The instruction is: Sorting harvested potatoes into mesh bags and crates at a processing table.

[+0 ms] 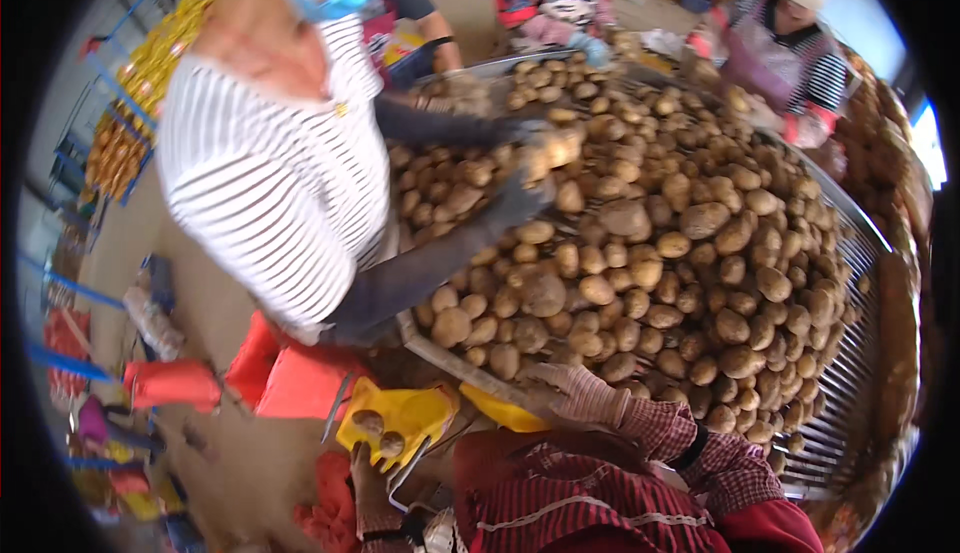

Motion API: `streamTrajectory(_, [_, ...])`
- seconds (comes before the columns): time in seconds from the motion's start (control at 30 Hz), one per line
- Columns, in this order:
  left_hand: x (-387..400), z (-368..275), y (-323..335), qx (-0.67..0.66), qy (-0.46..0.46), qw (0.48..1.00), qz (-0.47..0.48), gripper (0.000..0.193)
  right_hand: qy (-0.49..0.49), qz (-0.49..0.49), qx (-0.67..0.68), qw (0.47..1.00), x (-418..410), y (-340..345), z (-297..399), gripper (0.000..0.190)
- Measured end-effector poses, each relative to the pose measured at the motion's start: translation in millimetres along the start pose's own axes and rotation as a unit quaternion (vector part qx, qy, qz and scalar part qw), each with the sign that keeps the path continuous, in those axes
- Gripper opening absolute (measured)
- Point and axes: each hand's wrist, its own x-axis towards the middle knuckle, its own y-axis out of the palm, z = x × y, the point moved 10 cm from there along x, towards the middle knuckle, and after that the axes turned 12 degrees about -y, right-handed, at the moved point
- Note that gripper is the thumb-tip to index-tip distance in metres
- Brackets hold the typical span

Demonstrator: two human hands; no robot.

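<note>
Potatoes (645,268) lie heaped on a metal sorting table with a slatted bed (840,403). My right hand (574,392), in a pale striped glove, rests at the near rim of the table beside the potatoes; whether its fingers hold one is not clear. Low on the left, my gloved left hand (364,470) is beside the mouth of a yellow bag (405,422) on a metal frame. Two potatoes (379,433) show over the bag, close to that hand's fingertips. They look loose from the fingers, but the blur hides whether any is held.
A co-worker in a striped shirt (262,178) reaches over the table at the left, dark-sleeved, holding potatoes (551,152). Another person (795,65) works at the far right edge. Red bags (307,380) hang left of the yellow bag. The table's metal rim (457,362) runs before me.
</note>
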Motion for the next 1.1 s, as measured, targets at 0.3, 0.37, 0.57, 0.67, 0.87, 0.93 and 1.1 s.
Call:
streamTrajectory(0.3, [-186,-68,365,0.450,0.461,0.698,0.312,0.045,0.283,-0.148,-0.353,0.879,-140,-126,-51,0.090])
streamTrajectory(0.37, [-230,-44,453,0.573,0.576,0.520,0.263,0.066,0.308,-0.122,-0.365,0.870,-148,-118,-80,0.097])
streamTrajectory(0.57, [-167,-15,514,0.655,0.604,0.409,0.198,0.079,0.285,-0.051,-0.376,0.880,-91,-87,-107,0.082])
streamTrajectory(0.67, [-164,-38,555,0.694,0.596,0.382,0.132,0.082,0.184,-0.110,-0.389,0.896,-41,-91,-107,0.086])
streamTrajectory(0.87, [-117,-77,607,0.715,0.559,0.403,0.116,0.107,0.216,-0.124,-0.307,0.919,11,-128,-152,0.078])
streamTrajectory(0.93, [-116,-92,625,0.739,0.515,0.420,0.114,0.114,0.175,-0.095,-0.258,0.945,9,-133,-153,0.066])
streamTrajectory(1.1, [-95,-126,609,0.647,0.458,0.576,0.200,0.099,0.297,0.011,-0.487,0.821,-26,-235,-112,0.048])
